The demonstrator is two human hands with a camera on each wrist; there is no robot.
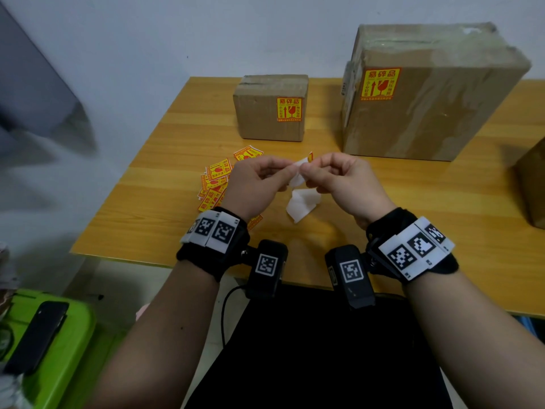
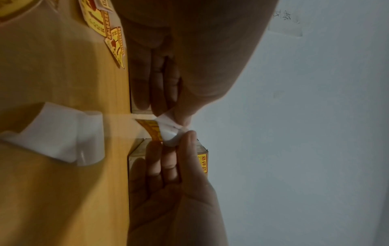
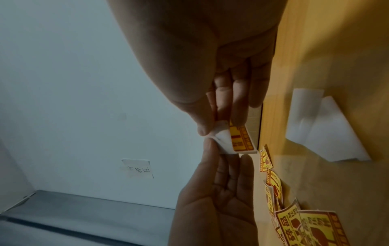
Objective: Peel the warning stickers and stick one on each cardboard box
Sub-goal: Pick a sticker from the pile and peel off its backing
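Both hands meet above the wooden table (image 1: 427, 202). My left hand (image 1: 288, 173) and right hand (image 1: 312, 171) pinch one yellow-and-red warning sticker (image 1: 310, 156) (image 3: 242, 139) (image 2: 152, 128). Its white backing (image 1: 298, 175) (image 3: 221, 141) (image 2: 169, 135) curls away from it at the corner between the thumbs. Behind stands a small cardboard box (image 1: 259, 113) bearing a sticker (image 1: 289, 110). A large box (image 1: 442, 107) at the back right also carries a sticker (image 1: 380, 84). A third box (image 1: 532, 187) shows at the right edge; I see no sticker on its visible part.
A loose pile of stickers (image 1: 216, 180) (image 3: 305, 224) lies left of my hands. Peeled white backing papers (image 1: 303, 203) (image 2: 63, 133) lie under them. A green bin (image 1: 67, 364) with a black phone (image 1: 38, 335) sits at the lower left, off the table.
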